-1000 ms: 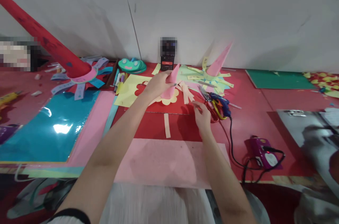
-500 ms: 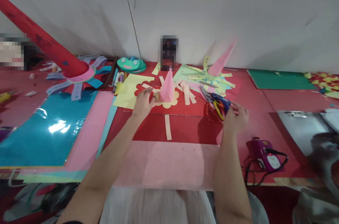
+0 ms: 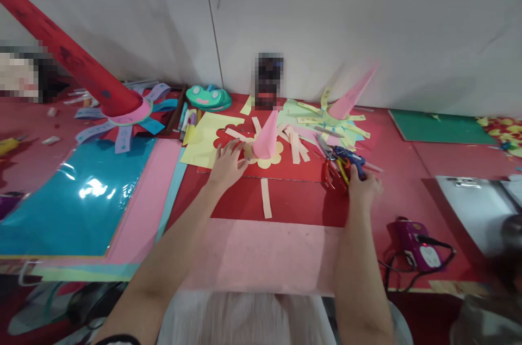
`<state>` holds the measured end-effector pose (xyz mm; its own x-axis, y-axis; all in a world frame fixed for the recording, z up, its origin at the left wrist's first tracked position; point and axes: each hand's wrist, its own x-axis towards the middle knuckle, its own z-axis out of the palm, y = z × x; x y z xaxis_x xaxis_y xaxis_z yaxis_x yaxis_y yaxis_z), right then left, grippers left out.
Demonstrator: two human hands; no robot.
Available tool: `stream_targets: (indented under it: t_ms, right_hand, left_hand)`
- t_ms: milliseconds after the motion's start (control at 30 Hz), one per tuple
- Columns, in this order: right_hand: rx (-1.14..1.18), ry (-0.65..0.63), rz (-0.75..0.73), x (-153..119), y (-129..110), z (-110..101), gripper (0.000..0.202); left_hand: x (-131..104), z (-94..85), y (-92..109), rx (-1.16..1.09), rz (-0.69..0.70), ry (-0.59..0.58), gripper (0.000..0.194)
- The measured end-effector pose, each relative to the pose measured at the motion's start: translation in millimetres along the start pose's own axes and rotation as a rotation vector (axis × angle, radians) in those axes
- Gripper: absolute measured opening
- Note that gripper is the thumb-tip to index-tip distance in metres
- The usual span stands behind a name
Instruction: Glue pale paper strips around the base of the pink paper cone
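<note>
Right in front of me, the pink paper cone (image 3: 266, 141) stands tip up on a pale yellow flower cutout (image 3: 269, 163), over a red sheet (image 3: 304, 170). My left hand (image 3: 228, 164) lies open just beside its base, fingers spread; I'd keep that touch light, since thin paper probably dents easily. Loose pale strips (image 3: 295, 145) lie to the right of the cone. Beyond them my right hand (image 3: 364, 187) curls at the handle of the blue glue gun (image 3: 349, 156); I can't tell whether it is gripped firmly. Red-handled scissors (image 3: 325, 173) lie against it, so lifting the gun cleanly calls for care not to drag them along. Farther right, a black cord (image 3: 442, 243) loops by the purple box (image 3: 418, 247); best to mind its slack.
</note>
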<state>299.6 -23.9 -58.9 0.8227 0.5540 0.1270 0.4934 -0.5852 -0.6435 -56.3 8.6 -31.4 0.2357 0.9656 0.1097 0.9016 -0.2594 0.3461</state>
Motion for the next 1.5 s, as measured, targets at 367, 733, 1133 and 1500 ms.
stream_targets:
  t_ms: [367,733,1133,1500]
  right_hand:
    - [0.124,0.19,-0.069,-13,-16,-17,0.03]
    - [0.239,-0.351,-0.383,-55,-48,6,0.059]
    - [0.019,-0.329,-0.469,-96,-57,-1,0.052]
    - [-0.046,-0.218,-0.681,-112,-63,-3,0.042]
  left_hand:
    - [2,6.2,1,0.088,0.027,-0.111,0.04]
    - [3,9.3,2,0.121,-0.008,-0.093,0.041]
    - [4,12.7,7,0.126,-0.051,-0.052,0.051]
    - [3,15.9,5,0.12,-0.044,-0.038,0.048]
